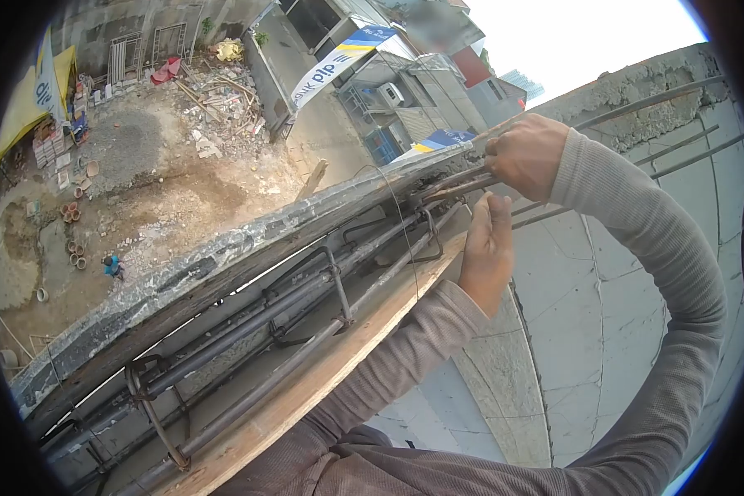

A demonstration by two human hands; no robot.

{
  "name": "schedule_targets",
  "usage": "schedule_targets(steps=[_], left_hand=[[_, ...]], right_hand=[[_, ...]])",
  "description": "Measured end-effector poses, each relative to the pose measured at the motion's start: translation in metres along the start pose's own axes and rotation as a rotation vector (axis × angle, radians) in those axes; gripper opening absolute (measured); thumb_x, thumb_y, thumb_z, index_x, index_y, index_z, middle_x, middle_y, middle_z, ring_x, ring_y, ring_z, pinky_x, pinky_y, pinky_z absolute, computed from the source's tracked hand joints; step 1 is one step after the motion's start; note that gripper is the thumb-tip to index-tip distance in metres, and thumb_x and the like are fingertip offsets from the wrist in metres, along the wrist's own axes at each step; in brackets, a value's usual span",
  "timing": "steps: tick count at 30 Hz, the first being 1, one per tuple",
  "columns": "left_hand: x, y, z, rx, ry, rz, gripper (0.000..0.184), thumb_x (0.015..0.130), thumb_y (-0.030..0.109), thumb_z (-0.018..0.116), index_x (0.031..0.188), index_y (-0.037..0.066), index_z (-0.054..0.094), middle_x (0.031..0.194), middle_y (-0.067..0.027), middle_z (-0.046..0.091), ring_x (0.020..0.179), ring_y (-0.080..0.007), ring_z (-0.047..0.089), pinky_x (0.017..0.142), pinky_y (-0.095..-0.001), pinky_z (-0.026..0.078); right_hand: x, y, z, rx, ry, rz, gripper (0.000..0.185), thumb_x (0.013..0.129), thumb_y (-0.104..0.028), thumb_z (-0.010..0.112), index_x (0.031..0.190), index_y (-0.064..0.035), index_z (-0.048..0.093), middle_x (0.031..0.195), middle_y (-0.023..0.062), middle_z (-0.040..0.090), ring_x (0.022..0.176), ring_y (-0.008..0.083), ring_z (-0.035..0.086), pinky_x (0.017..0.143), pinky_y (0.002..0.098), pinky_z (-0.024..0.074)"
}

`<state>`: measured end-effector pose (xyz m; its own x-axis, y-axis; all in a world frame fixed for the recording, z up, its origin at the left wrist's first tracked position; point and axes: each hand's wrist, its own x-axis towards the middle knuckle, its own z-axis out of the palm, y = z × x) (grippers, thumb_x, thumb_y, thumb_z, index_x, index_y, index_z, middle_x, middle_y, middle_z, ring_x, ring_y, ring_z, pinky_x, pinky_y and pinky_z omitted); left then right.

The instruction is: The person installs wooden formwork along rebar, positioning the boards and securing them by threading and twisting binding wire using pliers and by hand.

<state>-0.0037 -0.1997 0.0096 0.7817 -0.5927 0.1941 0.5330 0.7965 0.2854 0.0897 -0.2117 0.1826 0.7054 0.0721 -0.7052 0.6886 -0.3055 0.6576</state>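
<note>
My right hand (527, 157) is wrapped round the end of a rusty, long-handled tool (455, 188), whose far end reaches to the steel bars. Just below it, my left hand (489, 248) points upward with its fingers pressed together; anything between them is too small to tell. Long steel bars (264, 318) with square stirrups (339, 285) run diagonally beneath the hands. A wooden board (306, 397) lies along their near side, under my left wrist. A thin wire (407, 240) hangs down beside the bars.
A rough concrete edge (198, 264) runs along the far side of the bars. Far below are a dirt yard (207, 194), rubble (223, 112) and a person in blue (113, 266). Grey panels (562, 331) stand at right, with more bars (686, 161) above.
</note>
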Motion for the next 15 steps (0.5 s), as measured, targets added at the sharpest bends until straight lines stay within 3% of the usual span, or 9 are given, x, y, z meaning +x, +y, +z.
schedule_targets(steps=[2, 6, 11, 15], left_hand=[[-0.010, 0.000, 0.001, 0.005, -0.001, -0.004, 0.090, 0.103, 0.067, 0.034, 0.156, -0.004, 0.026, 0.149, -0.0163, 0.053, 0.055, -0.0013, 0.030, 0.045, -0.0167, 0.031], [-0.024, 0.000, 0.001, -0.040, -0.071, -0.038, 0.095, 0.102, 0.070, 0.034, 0.155, -0.007, 0.024, 0.144, -0.0202, 0.056, 0.052, -0.0003, 0.029, 0.043, -0.0162, 0.029], [-0.044, 0.006, 0.008, -0.088, -0.132, -0.090, 0.094, 0.101, 0.071, 0.033, 0.153, -0.007, 0.027, 0.139, -0.0228, 0.059, 0.049, 0.0013, 0.028, 0.042, -0.0158, 0.026], [-0.056, 0.001, 0.004, -0.115, -0.168, -0.108, 0.084, 0.105, 0.066, 0.030, 0.147, -0.006, 0.035, 0.131, -0.0207, 0.064, 0.049, 0.0024, 0.028, 0.041, -0.0154, 0.025]], right_hand=[[0.006, 0.006, -0.004, -0.035, -0.053, -0.056, 0.018, 0.091, -0.012, 0.069, 0.075, -0.0049, 0.073, 0.081, 0.0145, 0.075, 0.076, 0.0246, 0.077, 0.063, 0.0374, 0.0644], [0.000, -0.014, -0.042, -0.036, -0.144, -0.016, 0.012, 0.088, -0.010, 0.072, 0.079, -0.0043, 0.074, 0.076, 0.0156, 0.074, 0.076, 0.0244, 0.077, 0.063, 0.0378, 0.0646], [-0.001, -0.031, -0.078, 0.140, -0.544, 0.107, 0.012, 0.088, -0.013, 0.075, 0.087, -0.0010, 0.076, 0.077, 0.0150, 0.075, 0.078, 0.0260, 0.076, 0.071, 0.0407, 0.0648], [-0.007, -0.031, -0.066, 0.283, -0.455, 0.083, 0.018, 0.089, -0.016, 0.075, 0.087, 0.0019, 0.075, 0.076, 0.0163, 0.074, 0.078, 0.0272, 0.076, 0.075, 0.0408, 0.0635]])
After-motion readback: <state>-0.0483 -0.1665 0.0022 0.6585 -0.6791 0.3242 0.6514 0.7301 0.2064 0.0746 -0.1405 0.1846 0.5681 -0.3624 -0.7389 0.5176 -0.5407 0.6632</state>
